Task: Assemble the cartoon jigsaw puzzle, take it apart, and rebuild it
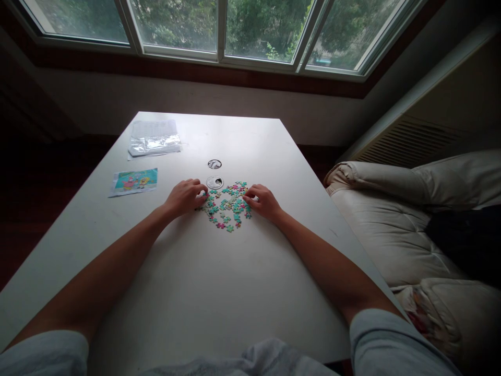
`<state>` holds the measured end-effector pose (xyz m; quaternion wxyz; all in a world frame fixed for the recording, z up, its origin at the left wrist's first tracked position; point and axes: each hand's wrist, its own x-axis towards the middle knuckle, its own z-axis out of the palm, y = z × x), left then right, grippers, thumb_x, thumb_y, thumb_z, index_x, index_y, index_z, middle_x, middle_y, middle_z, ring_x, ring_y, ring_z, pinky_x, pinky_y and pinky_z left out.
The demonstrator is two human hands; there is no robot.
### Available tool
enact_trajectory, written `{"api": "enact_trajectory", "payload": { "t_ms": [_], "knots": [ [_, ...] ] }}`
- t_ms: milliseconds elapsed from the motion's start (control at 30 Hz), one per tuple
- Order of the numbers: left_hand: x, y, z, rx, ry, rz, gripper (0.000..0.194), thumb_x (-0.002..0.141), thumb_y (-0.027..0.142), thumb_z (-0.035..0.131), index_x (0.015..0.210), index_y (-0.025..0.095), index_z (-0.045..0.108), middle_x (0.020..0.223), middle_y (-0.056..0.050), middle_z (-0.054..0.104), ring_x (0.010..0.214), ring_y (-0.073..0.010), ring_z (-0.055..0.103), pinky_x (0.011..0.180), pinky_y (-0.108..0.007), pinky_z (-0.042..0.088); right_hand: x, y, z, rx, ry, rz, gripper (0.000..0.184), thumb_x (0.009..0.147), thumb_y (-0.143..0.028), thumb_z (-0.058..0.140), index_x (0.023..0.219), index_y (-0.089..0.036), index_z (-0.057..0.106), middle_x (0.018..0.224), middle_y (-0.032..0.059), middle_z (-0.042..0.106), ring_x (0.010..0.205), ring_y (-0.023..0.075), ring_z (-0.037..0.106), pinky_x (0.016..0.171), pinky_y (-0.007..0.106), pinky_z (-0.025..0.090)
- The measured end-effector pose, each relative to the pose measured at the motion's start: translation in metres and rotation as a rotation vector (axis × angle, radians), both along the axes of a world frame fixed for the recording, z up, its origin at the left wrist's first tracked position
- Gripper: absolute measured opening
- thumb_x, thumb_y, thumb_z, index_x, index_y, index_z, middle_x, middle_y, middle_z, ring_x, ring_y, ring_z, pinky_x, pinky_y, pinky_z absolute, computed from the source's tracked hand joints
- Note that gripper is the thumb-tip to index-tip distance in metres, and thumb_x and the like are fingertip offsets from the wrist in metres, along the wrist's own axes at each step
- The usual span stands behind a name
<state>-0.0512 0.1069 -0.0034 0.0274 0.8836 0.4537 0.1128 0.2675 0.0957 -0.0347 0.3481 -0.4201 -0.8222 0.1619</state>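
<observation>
Small jigsaw puzzle pieces (237,204) in green, pink and yellow lie loosely spread on the white table (219,292), some close together or overlapping. At their left edge is my left hand (187,196), fingers curled and closed with the tips on a puzzle piece. My right hand (265,201) is at the right edge, thumb and forefinger pinched together at a puzzle piece; the fingers partly hide it. Just beyond the pieces are two round items, a pale disc (215,182) with a dark spot and a shiny disc (214,164) farther back.
A colourful cartoon picture sheet (135,181) lies left of my left hand. Behind it a clear plastic bag (154,138) rests on papers. A cream padded sofa (395,230) stands along the table's right side. The window (219,31) is past the far edge.
</observation>
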Motion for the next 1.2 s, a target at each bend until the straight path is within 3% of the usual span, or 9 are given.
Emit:
{"api": "enact_trajectory", "payload": {
  "t_ms": [333,600,900,1200],
  "knots": [
    [-0.002,0.005,-0.006,-0.05,-0.106,0.052,0.026,0.093,0.042,0.057,0.1,0.023,0.073,0.092,-0.004,0.066,0.082,-0.0204,0.06,0.071,-0.032,0.041,-0.002,0.0,-0.001,0.014,0.018,-0.021,0.018,0.092,-0.031,0.064,0.078,-0.023,0.067,0.082,0.0045,0.065,0.085,0.0214,0.056,0.079,0.036,0.045],
    [-0.004,0.005,-0.007,0.049,-0.042,0.042,0.026,0.097,0.036,0.052,0.095,0.021,0.073,0.092,-0.007,0.068,0.086,-0.0232,0.061,0.077,-0.036,0.04,-0.001,0.0,0.0,-0.003,0.02,-0.021,0.017,0.093,-0.032,0.063,0.078,-0.023,0.067,0.082,0.0045,0.065,0.085,0.0216,0.057,0.076,0.036,0.046],
    [-0.013,0.007,-0.005,-0.11,-0.151,-0.045,0.025,0.091,0.041,0.058,0.102,0.025,0.073,0.092,-0.003,0.067,0.077,-0.0169,0.06,0.071,-0.028,0.042,0.0,0.0,0.001,-0.016,0.021,-0.021,0.02,0.093,-0.034,0.062,0.077,-0.023,0.067,0.082,0.0049,0.065,0.084,0.0217,0.056,0.078,0.036,0.046],
    [-0.011,0.009,-0.007,-0.073,-0.116,-0.046,0.028,0.095,0.044,0.054,0.098,0.023,0.072,0.091,-0.004,0.068,0.079,-0.0179,0.062,0.071,-0.029,0.043,0.0,0.0,0.0,-0.01,0.023,-0.024,0.019,0.093,-0.033,0.063,0.078,-0.023,0.068,0.082,0.0047,0.065,0.084,0.0213,0.056,0.079,0.036,0.046]
  ]
}}
